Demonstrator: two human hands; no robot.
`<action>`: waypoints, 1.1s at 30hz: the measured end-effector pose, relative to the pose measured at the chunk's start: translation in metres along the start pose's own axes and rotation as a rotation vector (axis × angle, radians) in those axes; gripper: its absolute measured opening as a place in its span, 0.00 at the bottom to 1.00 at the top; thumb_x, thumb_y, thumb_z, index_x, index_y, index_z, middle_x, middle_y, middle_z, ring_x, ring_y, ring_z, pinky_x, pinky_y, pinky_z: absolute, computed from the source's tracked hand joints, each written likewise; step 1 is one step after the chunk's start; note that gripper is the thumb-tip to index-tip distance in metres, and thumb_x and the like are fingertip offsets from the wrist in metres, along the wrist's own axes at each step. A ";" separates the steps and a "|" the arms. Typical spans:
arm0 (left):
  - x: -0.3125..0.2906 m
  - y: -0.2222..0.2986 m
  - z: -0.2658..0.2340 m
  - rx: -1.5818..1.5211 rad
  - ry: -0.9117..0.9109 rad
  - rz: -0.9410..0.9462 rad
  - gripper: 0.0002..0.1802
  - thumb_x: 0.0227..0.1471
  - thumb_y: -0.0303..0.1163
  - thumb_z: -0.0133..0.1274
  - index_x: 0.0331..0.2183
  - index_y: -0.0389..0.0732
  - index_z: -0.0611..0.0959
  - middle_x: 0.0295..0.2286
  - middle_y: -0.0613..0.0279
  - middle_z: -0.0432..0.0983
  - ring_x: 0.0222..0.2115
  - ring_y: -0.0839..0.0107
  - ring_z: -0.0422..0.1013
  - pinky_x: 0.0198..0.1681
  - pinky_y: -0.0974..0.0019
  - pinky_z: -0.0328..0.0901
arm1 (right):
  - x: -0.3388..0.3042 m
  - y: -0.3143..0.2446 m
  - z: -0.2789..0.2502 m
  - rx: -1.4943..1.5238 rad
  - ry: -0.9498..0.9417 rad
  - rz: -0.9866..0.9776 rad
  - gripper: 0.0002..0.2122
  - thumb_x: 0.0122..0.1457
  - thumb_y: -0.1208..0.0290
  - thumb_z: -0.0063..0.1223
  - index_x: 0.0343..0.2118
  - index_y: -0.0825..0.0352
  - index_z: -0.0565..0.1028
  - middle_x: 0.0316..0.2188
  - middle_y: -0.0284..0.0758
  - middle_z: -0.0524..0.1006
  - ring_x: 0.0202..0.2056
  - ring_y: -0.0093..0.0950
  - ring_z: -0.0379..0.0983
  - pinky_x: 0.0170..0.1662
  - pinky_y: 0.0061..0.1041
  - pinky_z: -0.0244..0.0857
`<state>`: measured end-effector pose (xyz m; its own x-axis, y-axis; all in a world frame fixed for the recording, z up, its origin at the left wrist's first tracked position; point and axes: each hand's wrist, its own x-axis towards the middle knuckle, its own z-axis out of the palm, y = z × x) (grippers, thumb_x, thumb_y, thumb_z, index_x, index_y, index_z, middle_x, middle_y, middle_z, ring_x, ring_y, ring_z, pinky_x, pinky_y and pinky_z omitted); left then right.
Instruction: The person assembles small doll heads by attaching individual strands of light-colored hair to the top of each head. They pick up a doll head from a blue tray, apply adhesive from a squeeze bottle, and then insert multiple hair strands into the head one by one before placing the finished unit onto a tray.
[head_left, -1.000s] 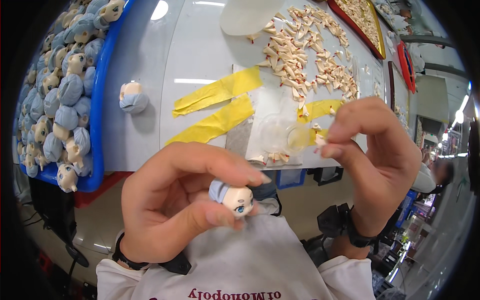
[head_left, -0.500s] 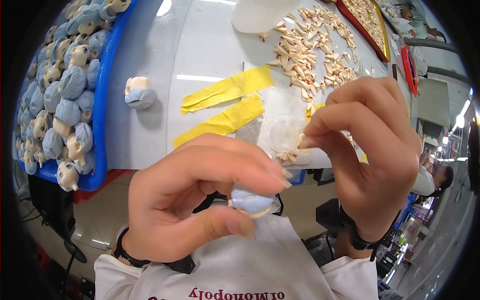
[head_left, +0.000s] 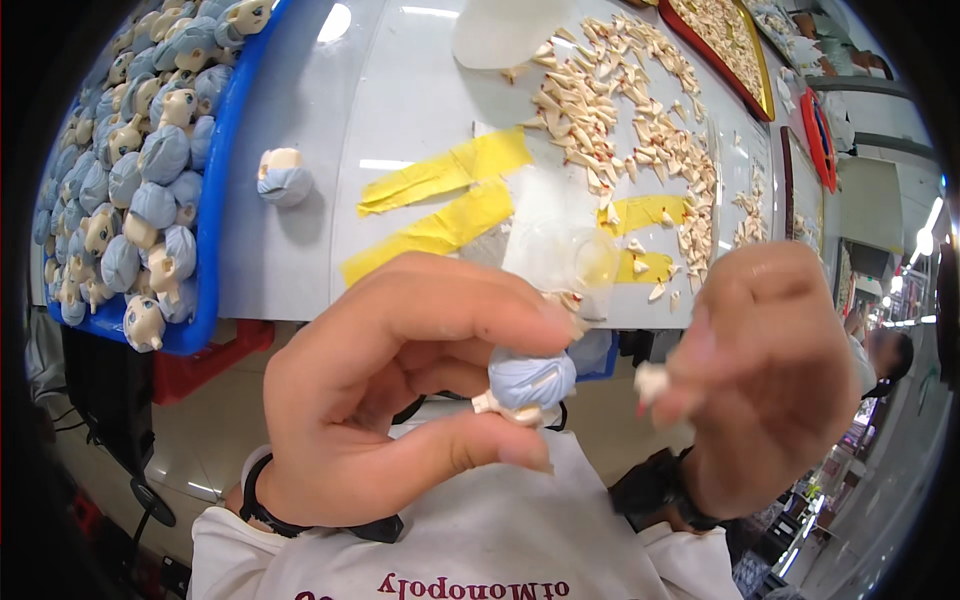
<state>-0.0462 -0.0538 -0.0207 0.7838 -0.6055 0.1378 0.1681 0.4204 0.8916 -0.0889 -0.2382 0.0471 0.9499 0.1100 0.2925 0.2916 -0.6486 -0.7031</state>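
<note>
Between the thumb and fingers of my left hand [head_left: 400, 390] is a small doll head [head_left: 530, 380] with pale blue moulded hair; a slot shows in the hair, and its face is hidden. To the right, my right hand [head_left: 770, 370], somewhat smeared by motion, pinches a small cream plastic piece [head_left: 652, 382] with a red tip. The two hands are apart. Many similar cream pieces [head_left: 580, 105] lie heaped on the table beyond them. A single doll head [head_left: 284, 178] rests on the table at the left.
A blue tray [head_left: 212, 240] full of doll heads stands at the left. Yellow tape strips [head_left: 450, 165] cross the table, with a translucent cup [head_left: 590, 265] near its edge. A red-and-gold tray [head_left: 735, 60] of pieces lies far right. Another person [head_left: 885, 360] is at the right.
My right hand has moved from the pieces by the cup down toward me, carrying one cream piece. The doll head in my left hand has turned, showing the slot.
</note>
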 end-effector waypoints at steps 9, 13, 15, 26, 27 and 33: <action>0.008 0.011 -0.001 0.610 -0.198 0.280 0.23 0.34 0.35 0.65 0.33 0.33 0.77 0.30 0.52 0.72 0.30 0.70 0.68 0.29 0.76 0.62 | -0.032 -0.003 0.020 0.176 0.065 0.050 0.12 0.40 0.83 0.59 0.26 0.61 0.70 0.23 0.30 0.67 0.24 0.22 0.62 0.28 0.19 0.55; 0.002 0.013 0.008 0.748 -0.135 0.318 0.25 0.31 0.41 0.66 0.31 0.34 0.78 0.28 0.54 0.72 0.26 0.71 0.68 0.28 0.77 0.63 | -0.035 -0.005 0.023 0.063 0.121 0.005 0.14 0.38 0.89 0.52 0.26 0.62 0.70 0.23 0.31 0.68 0.24 0.23 0.62 0.27 0.20 0.54; 0.000 0.015 0.013 0.771 -0.122 0.316 0.26 0.30 0.42 0.66 0.31 0.35 0.78 0.27 0.54 0.72 0.25 0.71 0.69 0.26 0.77 0.63 | -0.033 -0.003 0.022 0.073 0.121 -0.027 0.14 0.37 0.90 0.50 0.26 0.62 0.70 0.23 0.31 0.68 0.23 0.24 0.62 0.26 0.21 0.54; 0.006 0.010 -0.008 0.785 -0.115 0.335 0.25 0.32 0.41 0.65 0.31 0.34 0.77 0.29 0.52 0.70 0.27 0.70 0.70 0.28 0.74 0.67 | -0.011 0.030 -0.024 -0.063 0.132 0.176 0.04 0.43 0.81 0.54 0.23 0.68 0.70 0.22 0.32 0.69 0.24 0.23 0.62 0.29 0.19 0.57; -0.003 0.010 -0.014 0.684 -0.081 0.206 0.26 0.33 0.39 0.65 0.33 0.34 0.75 0.33 0.51 0.67 0.29 0.69 0.69 0.30 0.72 0.68 | -0.004 0.043 -0.028 -0.132 0.153 0.234 0.04 0.43 0.79 0.54 0.22 0.69 0.71 0.21 0.31 0.68 0.24 0.23 0.62 0.30 0.18 0.56; -0.001 0.009 -0.008 0.363 0.053 0.097 0.23 0.33 0.26 0.65 0.35 0.35 0.73 0.33 0.50 0.68 0.31 0.67 0.70 0.31 0.71 0.68 | 0.038 0.082 -0.024 -0.426 -0.141 0.200 0.05 0.41 0.78 0.53 0.24 0.68 0.72 0.22 0.35 0.69 0.28 0.31 0.67 0.32 0.25 0.60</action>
<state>-0.0403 -0.0441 -0.0165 0.8169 -0.5351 0.2152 -0.1241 0.2014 0.9716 -0.0314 -0.3056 0.0163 0.9972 0.0332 0.0672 0.0574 -0.9148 -0.3998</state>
